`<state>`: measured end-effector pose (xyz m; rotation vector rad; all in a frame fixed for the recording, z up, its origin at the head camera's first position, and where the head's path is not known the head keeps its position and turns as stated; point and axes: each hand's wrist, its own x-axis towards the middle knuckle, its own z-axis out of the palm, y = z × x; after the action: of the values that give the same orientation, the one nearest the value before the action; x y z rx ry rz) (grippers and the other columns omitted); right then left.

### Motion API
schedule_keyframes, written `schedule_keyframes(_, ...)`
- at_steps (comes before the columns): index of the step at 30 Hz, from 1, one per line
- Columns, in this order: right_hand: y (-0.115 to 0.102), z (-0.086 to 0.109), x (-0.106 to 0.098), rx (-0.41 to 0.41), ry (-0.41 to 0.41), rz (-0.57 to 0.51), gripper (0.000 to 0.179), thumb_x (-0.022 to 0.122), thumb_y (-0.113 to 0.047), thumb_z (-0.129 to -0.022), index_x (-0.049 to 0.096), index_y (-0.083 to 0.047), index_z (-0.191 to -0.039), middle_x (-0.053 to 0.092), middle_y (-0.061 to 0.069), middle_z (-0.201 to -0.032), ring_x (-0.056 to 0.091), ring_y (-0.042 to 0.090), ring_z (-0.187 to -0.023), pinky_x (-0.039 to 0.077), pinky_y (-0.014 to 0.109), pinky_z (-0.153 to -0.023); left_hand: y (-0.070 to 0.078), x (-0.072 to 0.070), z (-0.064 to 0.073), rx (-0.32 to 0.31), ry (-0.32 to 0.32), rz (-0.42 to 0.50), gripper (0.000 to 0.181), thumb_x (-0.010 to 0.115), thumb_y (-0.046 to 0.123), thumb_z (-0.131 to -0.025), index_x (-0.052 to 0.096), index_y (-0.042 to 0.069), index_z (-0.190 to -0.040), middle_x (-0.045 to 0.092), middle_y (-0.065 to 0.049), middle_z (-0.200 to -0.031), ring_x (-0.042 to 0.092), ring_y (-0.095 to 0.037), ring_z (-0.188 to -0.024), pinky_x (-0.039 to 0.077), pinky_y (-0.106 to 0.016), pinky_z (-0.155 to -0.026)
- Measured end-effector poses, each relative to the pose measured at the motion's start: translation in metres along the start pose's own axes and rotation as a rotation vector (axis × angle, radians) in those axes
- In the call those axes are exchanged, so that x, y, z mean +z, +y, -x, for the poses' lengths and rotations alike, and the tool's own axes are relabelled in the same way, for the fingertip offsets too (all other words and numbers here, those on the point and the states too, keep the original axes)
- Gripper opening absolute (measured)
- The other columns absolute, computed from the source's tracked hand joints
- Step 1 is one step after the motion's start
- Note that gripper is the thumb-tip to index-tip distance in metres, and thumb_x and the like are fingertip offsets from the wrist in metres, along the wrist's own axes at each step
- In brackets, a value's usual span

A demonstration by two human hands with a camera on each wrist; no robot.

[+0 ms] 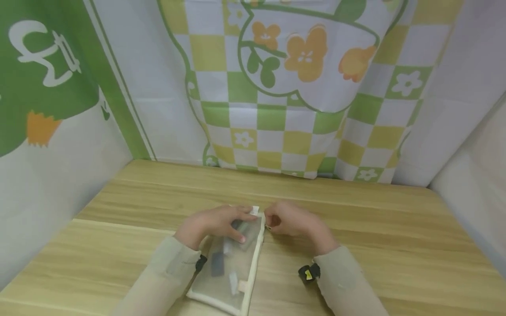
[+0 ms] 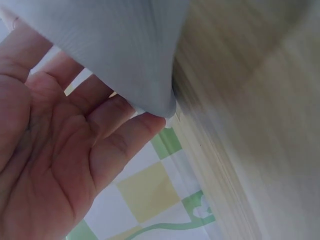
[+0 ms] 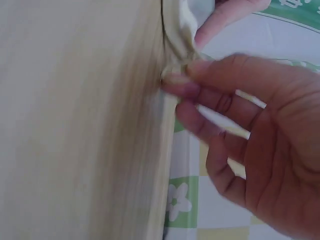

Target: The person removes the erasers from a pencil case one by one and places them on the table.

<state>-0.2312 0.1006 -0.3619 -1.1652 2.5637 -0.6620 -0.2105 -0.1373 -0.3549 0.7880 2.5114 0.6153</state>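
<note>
A see-through pouch with cream edging lies slanted on the table, with several small dark and pale pieces showing inside it. Over its upper part my left hand rests with fingers spread. In the left wrist view, the fingers reach along the pouch's grey underside edge. At the top right corner my right hand pinches a small zipper pull between thumb and index finger. The right wrist view has the cream edging running up from that pinch, the other fingers loosely curled.
Pale wooden tabletop surrounds the pouch. A green, yellow and white checked cloth hangs behind the back edge, and white fabric closes off the left side. Dark wrist cameras sit at both cuffs.
</note>
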Motion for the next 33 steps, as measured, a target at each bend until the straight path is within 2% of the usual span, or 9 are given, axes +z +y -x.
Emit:
schedule_keyframes(4, 0.006, 0.002, 0.0, -0.062, -0.01, -0.034, 0.012, 0.067, 0.002, -0.082, 0.063, -0.01, -0.08, 0.061, -0.005, -0.078, 0.051, 0.005, -0.074, 0.046, 0.021, -0.07, 0.0, 0.0, -0.001, 0.004, -0.01, -0.002, 0.067, 0.075, 0.022, -0.085, 0.049, 0.017, -0.146, 0.028, -0.009, -0.163, 0.025, -0.035, -0.15, 0.023, -0.053, -0.12)
schedule_keyframes(6, 0.005, 0.003, -0.001, -0.066, -0.025, -0.047, 0.012, 0.066, 0.002, -0.082, 0.063, -0.009, -0.081, 0.059, -0.006, -0.077, 0.05, 0.005, -0.073, 0.046, 0.021, -0.069, 0.0, 0.0, -0.001, 0.008, -0.009, -0.001, 0.067, 0.075, 0.022, -0.085, 0.049, 0.016, -0.146, 0.028, -0.01, -0.163, 0.025, -0.035, -0.15, 0.023, -0.053, -0.12)
schedule_keyframes(16, -0.007, 0.005, 0.001, -0.033, -0.081, -0.035, 0.011, 0.062, 0.004, -0.081, 0.063, -0.007, -0.083, 0.062, -0.003, -0.08, 0.053, 0.005, -0.073, 0.049, 0.021, -0.068, -0.001, 0.0, -0.002, -0.007, -0.007, -0.011, 0.064, 0.074, 0.022, -0.086, 0.051, 0.017, -0.145, 0.028, -0.008, -0.163, 0.024, -0.034, -0.151, 0.023, -0.052, -0.121)
schedule_keyframes(25, -0.019, 0.008, 0.001, -0.035, -0.08, 0.074, 0.017, 0.059, 0.01, -0.076, 0.06, -0.007, -0.077, 0.049, -0.007, -0.07, 0.044, 0.006, -0.065, 0.04, 0.019, -0.06, -0.002, 0.001, -0.001, 0.003, -0.014, -0.029, 0.063, 0.074, 0.023, -0.086, 0.052, 0.018, -0.145, 0.029, -0.007, -0.163, 0.025, -0.032, -0.151, 0.024, -0.051, -0.121)
schedule_keyframes(30, -0.02, 0.008, 0.0, -0.008, -0.08, 0.07, 0.015, 0.06, 0.009, -0.079, 0.063, -0.006, -0.079, 0.055, -0.004, -0.072, 0.047, 0.007, -0.067, 0.042, 0.021, -0.061, 0.0, 0.0, 0.0, 0.006, -0.022, -0.031, 0.063, 0.074, 0.022, -0.086, 0.051, 0.017, -0.145, 0.028, -0.008, -0.163, 0.024, -0.033, -0.151, 0.023, -0.051, -0.121)
schedule_keyframes(33, -0.016, 0.009, 0.003, 0.005, -0.063, 0.048, 0.013, 0.062, 0.005, -0.082, 0.067, -0.007, -0.083, 0.06, -0.004, -0.077, 0.051, 0.007, -0.07, 0.046, 0.022, -0.065, 0.001, 0.0, 0.001, 0.0, -0.034, -0.024, 0.064, 0.073, 0.022, -0.087, 0.049, 0.021, -0.147, 0.025, -0.007, -0.164, 0.022, -0.033, -0.152, 0.021, -0.052, -0.122)
